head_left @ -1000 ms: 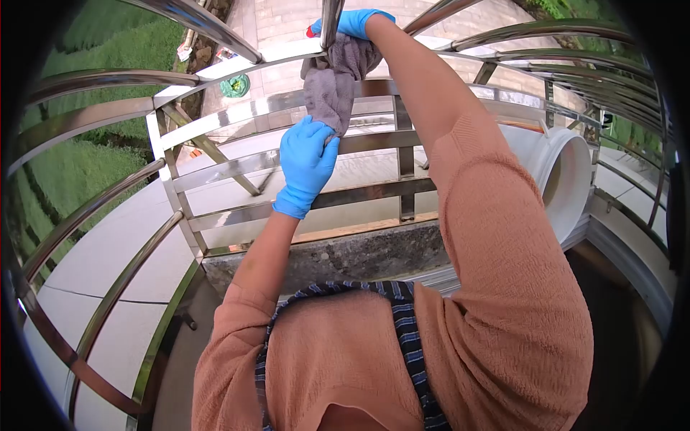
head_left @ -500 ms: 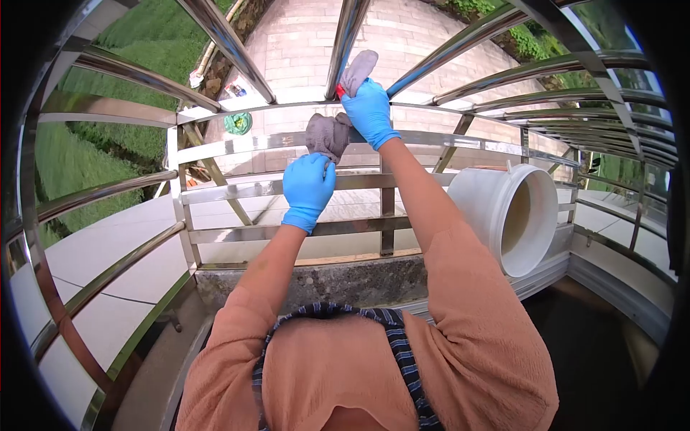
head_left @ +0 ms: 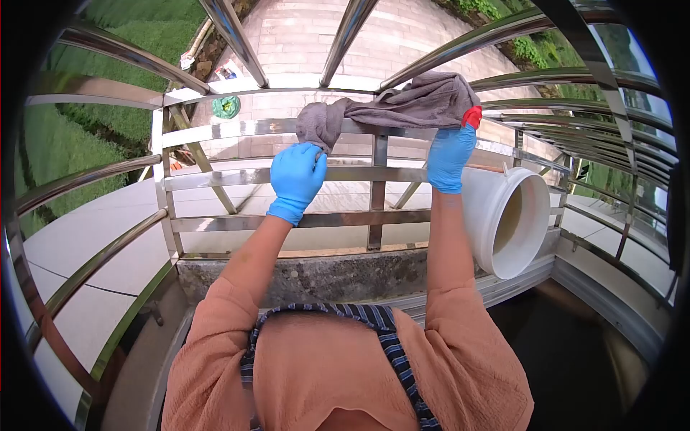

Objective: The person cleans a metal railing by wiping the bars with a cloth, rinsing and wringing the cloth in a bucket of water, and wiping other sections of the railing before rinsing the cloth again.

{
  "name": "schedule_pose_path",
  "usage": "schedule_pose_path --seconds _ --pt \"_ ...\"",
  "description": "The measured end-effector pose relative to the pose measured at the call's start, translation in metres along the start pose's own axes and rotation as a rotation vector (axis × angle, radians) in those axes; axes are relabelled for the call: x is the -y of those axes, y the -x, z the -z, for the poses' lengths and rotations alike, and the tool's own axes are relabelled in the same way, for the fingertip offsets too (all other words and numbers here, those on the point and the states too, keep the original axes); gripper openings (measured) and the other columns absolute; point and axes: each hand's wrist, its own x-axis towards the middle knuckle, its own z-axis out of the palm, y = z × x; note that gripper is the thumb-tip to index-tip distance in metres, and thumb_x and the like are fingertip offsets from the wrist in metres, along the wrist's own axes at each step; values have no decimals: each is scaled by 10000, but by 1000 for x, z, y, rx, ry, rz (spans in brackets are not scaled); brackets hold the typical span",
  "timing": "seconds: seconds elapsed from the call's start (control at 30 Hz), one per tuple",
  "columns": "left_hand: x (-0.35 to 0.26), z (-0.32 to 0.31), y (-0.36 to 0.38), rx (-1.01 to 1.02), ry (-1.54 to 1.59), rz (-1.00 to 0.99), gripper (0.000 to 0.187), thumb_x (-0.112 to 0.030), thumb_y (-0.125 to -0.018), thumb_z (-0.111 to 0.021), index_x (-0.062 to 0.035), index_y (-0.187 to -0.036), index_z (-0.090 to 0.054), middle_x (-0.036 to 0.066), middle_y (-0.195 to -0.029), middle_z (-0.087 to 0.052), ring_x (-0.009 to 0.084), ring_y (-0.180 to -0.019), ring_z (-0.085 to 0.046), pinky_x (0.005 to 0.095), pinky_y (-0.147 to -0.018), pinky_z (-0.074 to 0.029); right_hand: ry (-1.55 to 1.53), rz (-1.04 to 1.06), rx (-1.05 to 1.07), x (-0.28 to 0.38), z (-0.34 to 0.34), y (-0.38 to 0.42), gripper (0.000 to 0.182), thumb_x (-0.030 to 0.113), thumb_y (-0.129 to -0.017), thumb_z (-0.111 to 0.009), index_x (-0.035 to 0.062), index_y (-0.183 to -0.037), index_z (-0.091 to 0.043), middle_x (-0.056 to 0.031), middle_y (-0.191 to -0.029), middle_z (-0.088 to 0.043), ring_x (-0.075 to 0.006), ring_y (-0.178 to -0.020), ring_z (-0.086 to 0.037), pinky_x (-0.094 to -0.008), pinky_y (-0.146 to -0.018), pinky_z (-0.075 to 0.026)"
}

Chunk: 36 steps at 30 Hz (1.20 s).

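Observation:
A grey-purple cloth (head_left: 417,104) stretches between my two hands across the upper rails of a shiny metal railing (head_left: 287,176). My left hand (head_left: 297,176), in a blue glove, is closed on the bunched left end of the cloth. Further right, my right hand (head_left: 451,158), also blue-gloved, holds the cloth's right end, where a bit of red (head_left: 471,116) shows at the fingertips. The cloth hides part of the right fingers. Just right of my right forearm a white bucket (head_left: 519,223) lies on its side with its mouth toward me.
Metal bars rise around the front and both sides. A stone ledge (head_left: 302,280) runs below the railing. Beyond the bars are paving (head_left: 302,43), a green bag (head_left: 226,108) and grass (head_left: 93,144). A dark opening (head_left: 568,345) is at the lower right.
My right hand has moved right and down from the upper bars, drawing the cloth out sideways. My left hand keeps its hold, and the view has shifted slightly.

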Motion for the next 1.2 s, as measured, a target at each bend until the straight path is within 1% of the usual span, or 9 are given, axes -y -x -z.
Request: schedule_pose_path --seconds 0.1,0.23,0.5,0.53,0.77,0.87,0.97,1.07,1.2 --pt "2 -1 -3 -24 -18 -5 73 -193 -765 -646 -132 -760 -606 13 -752 -582 224 -705 -570 359 -655 -440 456 -101 253 -38 -18 -82 330 377 -949 -537 74 -1068 -590 -2 -961 -599 -108 -894 -537 -257 -853 -425" --pt "0 -2 -2 -36 -22 -21 75 -193 -764 -648 -133 -753 -605 11 -754 -582 224 -709 -571 359 -651 -441 1228 -518 969 -103 -39 -160 494 493 -864 -591 23 -998 -666 -14 -882 -642 -102 -765 -536 -258 -717 -435" --pt "0 0 -1 -38 -22 -23 76 -198 -783 -635 -129 -761 -610 21 -761 -591 229 -717 -579 362 -657 -447 881 -770 546 -82 -54 -122 370 436 -795 -649 81 -698 -620 9 -667 -595 -94 -561 -502 -259 -520 -393" --pt "0 2 -1 -26 -13 -18 78 -199 -785 -634 -127 -764 -612 25 -763 -595 233 -717 -582 364 -657 -448 855 -649 571 -85 -46 -126 386 395 -833 -617 31 -957 -662 -65 -840 -654 -166 -734 -595 -295 -675 -465" --pt "-8 11 0 7 335 179 139 -191 -806 -631 -53 -792 -618 116 -765 -624 315 -683 -601 409 -626 -464 327 -191 214 -69 -36 -64 339 379 -915 -565 70 -1041 -622 -96 -778 -639 -195 -719 -629 -307 -640 -495" --pt "-44 28 -5 -73 488 229 132 -163 -819 -630 -34 -798 -625 144 -773 -623 332 -696 -600 403 -648 -476 1219 -102 34 -70 -12 -30 503 479 -872 -582 12 -1057 -605 -186 -860 -666 -304 -836 -655 -380 -738 -505" --pt "-58 45 -4 -153 549 305 150 -171 -834 -623 -22 -821 -631 148 -769 -616 319 -706 -598 390 -654 -477 1097 13 63 -64 -1 -6 593 543 -845 -574 -19 -1034 -597 -244 -933 -656 -377 -919 -633 -413 -807 -489" --pt "-73 70 14 -79 703 383 186 -198 -862 -619 -12 -860 -632 136 -786 -614 252 -704 -602 362 -650 -472 1227 -53 267 -48 1 25 568 529 -864 -555 -6 -1052 -583 -219 -909 -656 -363 -866 -635 -429 -750 -483" --pt "-95 122 28 -80 1055 567 220 -215 -933 -563 -3 -913 -617 59 -788 -606 119 -717 -570 283 -669 -470 756 -331 193 -48 15 90 567 475 -905 -557 9 -1228 -535 17 -746 -503 -97 -652 -405 -268 -580 -374"
